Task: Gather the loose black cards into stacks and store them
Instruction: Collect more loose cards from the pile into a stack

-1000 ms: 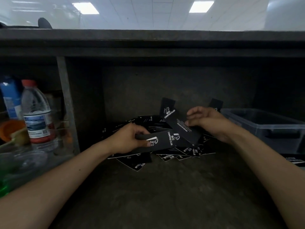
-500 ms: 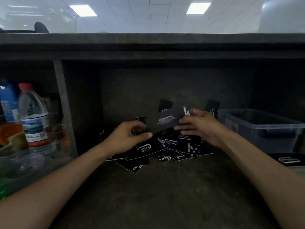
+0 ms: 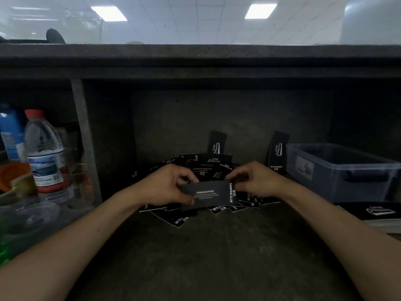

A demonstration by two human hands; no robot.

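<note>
Our two bare forearms are reaching forward from the bottom corners over a dark, worn shelf surface (image 3: 206, 257). Just past its middle, our left hand (image 3: 167, 187) and right hand (image 3: 258, 181) are meeting at a black card (image 3: 208, 195), holding it level and lengthwise between them above the shelf. The left thumb and fingers are curling round its left end, and the right fingers are pinching its right end, beside the white words "CAMPING CLUB". We cannot tell whether it is one card or a thin stack. Directly behind and beneath the hands, a loose pile (image 3: 208, 161) of black cards is lying spread across the shelf, overlapping at all angles. At the right edge, a flat stack (image 3: 379, 211) with the same logo is lying in front of a translucent plastic bin (image 3: 338, 170). To the left, past a grey upright post (image 3: 85, 137), a clear water bottle (image 3: 44, 153) with a red cap is standing among blurred clutter. Farther back, a leaning card (image 3: 216, 142) is propping upright against the back wall, and a second leaning card (image 3: 278, 148) is standing just beside the bin. Above, a dark countertop edge (image 3: 195, 55) is running across, with lit ceiling panels (image 3: 260, 10) showing beyond it
</note>
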